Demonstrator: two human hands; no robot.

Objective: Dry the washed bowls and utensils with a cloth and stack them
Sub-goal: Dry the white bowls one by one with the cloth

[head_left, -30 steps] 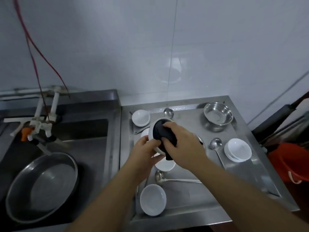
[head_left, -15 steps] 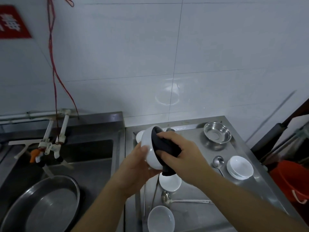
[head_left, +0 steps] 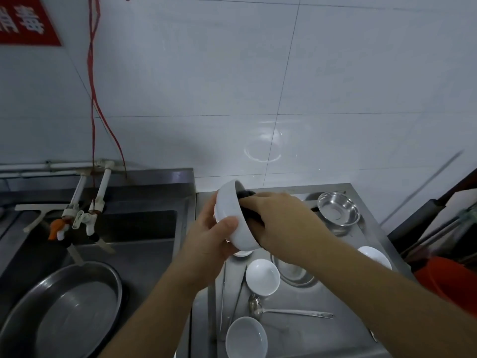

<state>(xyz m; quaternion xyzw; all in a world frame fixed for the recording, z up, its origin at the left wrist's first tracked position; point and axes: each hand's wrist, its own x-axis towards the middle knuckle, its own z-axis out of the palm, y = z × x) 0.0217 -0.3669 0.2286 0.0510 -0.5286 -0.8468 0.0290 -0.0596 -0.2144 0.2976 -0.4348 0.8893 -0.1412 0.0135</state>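
Note:
My left hand (head_left: 209,236) grips a white bowl (head_left: 233,213) from outside, tilted on its side with the opening facing right. My right hand (head_left: 281,223) presses a dark cloth (head_left: 245,194) into the bowl; most of the cloth is hidden by the hand and the rim. Below on the steel counter (head_left: 304,337) lie two white bowls (head_left: 262,277) (head_left: 245,338), a steel ladle (head_left: 289,310) and chopsticks (head_left: 233,306). A stack of white bowls (head_left: 374,257) shows past my right forearm.
A small steel bowl (head_left: 338,208) sits at the counter's back right, another steel dish (head_left: 296,275) under my forearm. The sink (head_left: 144,228) on the left holds a large steel basin (head_left: 67,311) under white taps (head_left: 87,215). An orange bucket (head_left: 444,277) stands at the right.
The camera tilted upward, showing more wall. The bowl has turned from facing me to lying on its side, opening to the right, while my right hand kept the cloth inside it.

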